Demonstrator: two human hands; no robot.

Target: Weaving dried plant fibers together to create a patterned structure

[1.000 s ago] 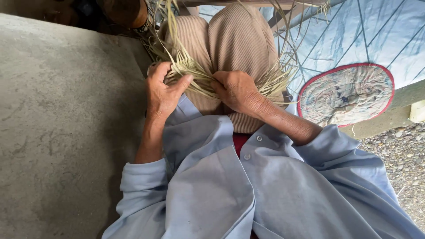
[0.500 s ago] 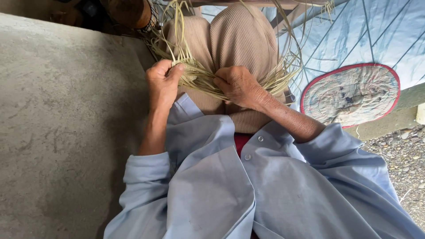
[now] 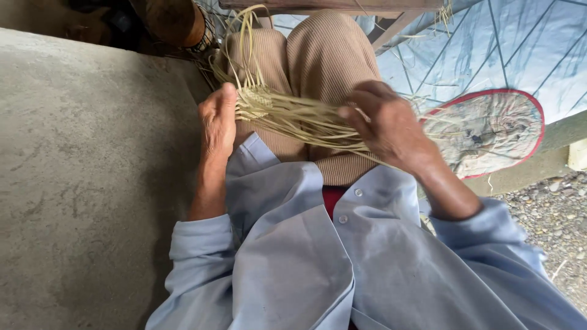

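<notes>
A bundle of pale straw strips lies across my lap, over tan ribbed trousers. One end is plaited into a small woven patch, and loose strips fan upward from it. My left hand pinches the woven end between thumb and fingers. My right hand grips the loose strands at the other end, fingers curled over them. Both arms are in light blue sleeves.
A grey concrete slab fills the left side. A round woven fan with a red rim lies at the right on a blue tarpaulin. Gravel shows at the lower right. A brown round wooden object stands at the top.
My right hand has slid to the right along the strips, stretching them out across my lap. My left hand has stayed at the woven end.
</notes>
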